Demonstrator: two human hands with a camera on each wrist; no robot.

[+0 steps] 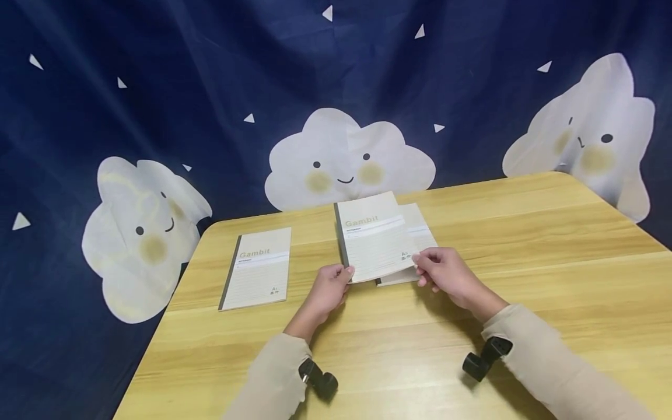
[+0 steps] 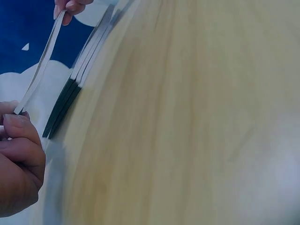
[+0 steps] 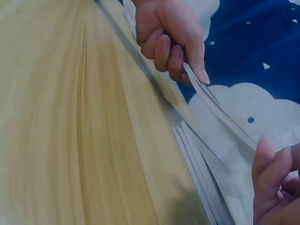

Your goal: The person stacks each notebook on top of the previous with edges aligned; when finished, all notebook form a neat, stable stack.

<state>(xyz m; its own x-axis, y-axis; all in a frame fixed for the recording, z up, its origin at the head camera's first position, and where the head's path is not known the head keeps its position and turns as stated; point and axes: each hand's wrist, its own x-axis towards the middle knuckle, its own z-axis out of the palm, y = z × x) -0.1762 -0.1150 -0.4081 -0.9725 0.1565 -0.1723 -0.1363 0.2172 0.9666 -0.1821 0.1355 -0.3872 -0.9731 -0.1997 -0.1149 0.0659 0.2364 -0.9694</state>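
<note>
A cream notebook [image 1: 370, 245] with a dark spine and the word Gambit is held up by both hands. My left hand [image 1: 328, 289] pinches its near left corner, thumb on top of the cover. At the near right corner, my right hand [image 1: 446, 271] pinches the edge between thumb and fingers. Below the raised notebook lies a stack of several similar notebooks [image 2: 63, 105], partly hidden by it in the head view. In the right wrist view the held notebook [image 3: 222, 115] bends slightly and is clear of the stack.
Another Gambit notebook [image 1: 257, 277] lies flat on the left part of the wooden table [image 1: 399, 361]. A dark blue curtain [image 1: 220, 70] with white clouds hangs behind the table's far edge. Black wrist cameras [image 1: 320, 379] are strapped over the beige sleeves.
</note>
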